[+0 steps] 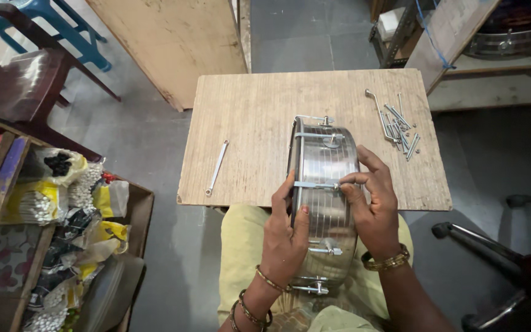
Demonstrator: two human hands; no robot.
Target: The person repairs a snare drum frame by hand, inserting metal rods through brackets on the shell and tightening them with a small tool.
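Two hands on steel drum shell (326, 203) standing on edge at tabletop (247, 123) rim | left hand (284, 237) clasped the hoop | right hand (373, 206) pinched tension rod (316, 184) | risk: shell rolling off, rod slipping free

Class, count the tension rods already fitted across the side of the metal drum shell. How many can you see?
5 on the drum shell: two at the far end, one under the fingers, two near the lap. Others may sit on the hidden side.

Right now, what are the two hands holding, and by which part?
The left hand grips the metal drum shell at its rim edge. The right hand pinches a tension rod on the shell's side between fingertips.
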